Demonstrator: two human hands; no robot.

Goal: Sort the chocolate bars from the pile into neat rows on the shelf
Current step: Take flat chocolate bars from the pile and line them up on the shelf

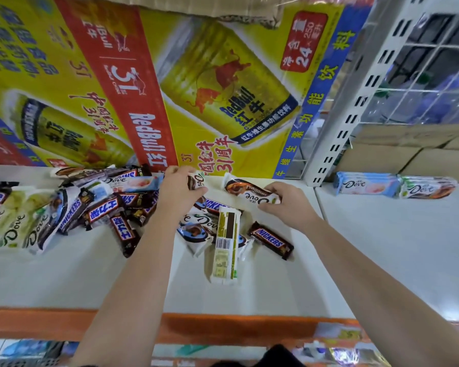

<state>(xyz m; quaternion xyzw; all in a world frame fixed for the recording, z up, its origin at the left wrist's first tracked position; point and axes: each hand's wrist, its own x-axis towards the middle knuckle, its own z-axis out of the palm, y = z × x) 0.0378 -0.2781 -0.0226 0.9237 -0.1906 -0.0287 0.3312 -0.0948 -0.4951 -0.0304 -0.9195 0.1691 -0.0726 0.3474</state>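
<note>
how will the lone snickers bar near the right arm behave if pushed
The snickers bar lies flat and blocky, so it should slide, not roll. Its glossy wrapper on the smooth shelf will probably skid easily. It looks firm enough to stay straight if lifted by one end.

Shelf [64, 282]: white top, orange front edge.
- Left: loose pile of chocolate bars [72, 205], brown and white wrappers overlapping.
- Centre: smaller heap [196, 226]. A white bar [225, 245] lies barcode-up across it. A brown bar [270, 241] lies just beside.
- Right, at the back: blue bars [366, 184] and pale bars [427, 187], grouped end to end.
</note>
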